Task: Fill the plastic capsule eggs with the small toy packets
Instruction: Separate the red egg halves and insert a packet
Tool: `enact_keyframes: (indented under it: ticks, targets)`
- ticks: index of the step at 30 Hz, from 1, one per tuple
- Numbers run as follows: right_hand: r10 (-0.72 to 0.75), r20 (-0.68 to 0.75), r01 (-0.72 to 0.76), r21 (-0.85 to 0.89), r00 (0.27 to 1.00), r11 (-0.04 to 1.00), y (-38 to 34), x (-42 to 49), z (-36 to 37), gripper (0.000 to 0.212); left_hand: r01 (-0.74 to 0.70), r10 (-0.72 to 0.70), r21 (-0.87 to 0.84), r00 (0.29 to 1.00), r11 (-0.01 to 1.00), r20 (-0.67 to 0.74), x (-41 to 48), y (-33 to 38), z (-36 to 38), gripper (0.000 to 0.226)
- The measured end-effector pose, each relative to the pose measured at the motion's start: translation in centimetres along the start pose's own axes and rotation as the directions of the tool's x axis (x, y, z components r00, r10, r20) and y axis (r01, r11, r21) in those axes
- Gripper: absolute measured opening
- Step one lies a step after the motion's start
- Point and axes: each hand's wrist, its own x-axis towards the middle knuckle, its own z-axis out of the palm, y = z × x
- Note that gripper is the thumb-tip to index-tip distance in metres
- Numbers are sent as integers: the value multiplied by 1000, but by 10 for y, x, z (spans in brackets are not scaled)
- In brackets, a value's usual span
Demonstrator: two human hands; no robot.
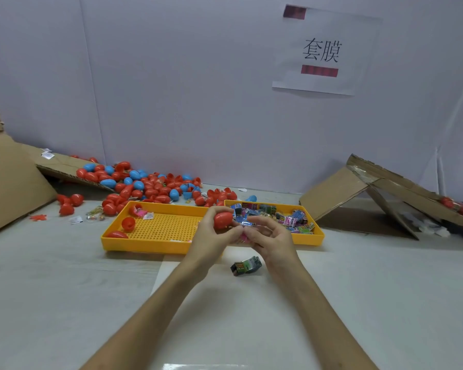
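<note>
Nearest on the grey table [64, 289] lies a small dark-green toy packet [246, 265], apart from both hands. Above it the left hand [211, 237] wraps curled fingers round a red plastic capsule egg [223, 219]. The right hand [271, 237] is half-curled just beside it, its thumb and fingertips seemingly pinching a small pink toy packet [242, 237] in the gap between the hands. The grip itself is partly hidden.

Behind sit a yellow perforated plastic tray [158, 245], holding a few red egg pieces, and a second yellow tray [309, 240] of mixed foil packets [286, 218]. Farther back is a heap of red and blue eggs [145, 182] against leaning brown cardboard [11, 177].

The risks lie in the fit. The packet looks springy and could bulge out of the opening, so the halves would not click shut. The smooth egg could also squirt from the fingers under squeezing and roll off among the unfilled ones.
</note>
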Motion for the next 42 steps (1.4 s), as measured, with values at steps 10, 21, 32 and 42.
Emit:
enact_keyframes:
  ticks: [10, 21, 32, 42]
  targets:
    - [-24, -13, 24, 9, 1000, 1000, -1, 0, 1, 38, 86, -81, -149, 996, 985, 40, 3, -2, -5, 34]
    - [6, -14, -5, 50, 1000, 999, -7, -3, 1, 32, 113, -112, -20, 993, 993, 47, 2, -3, -2, 35]
    - [151, 42, -155, 89, 988, 984, -13, -8, 4, 35, -30, 40, 66, 988, 997, -151, 3, -4, -5, 32]
    - [215, 107, -209, -62, 971, 976, -14, -10, 5, 17, -246, 296, 296, 945, 923, -139, -3, -5, 0, 39]
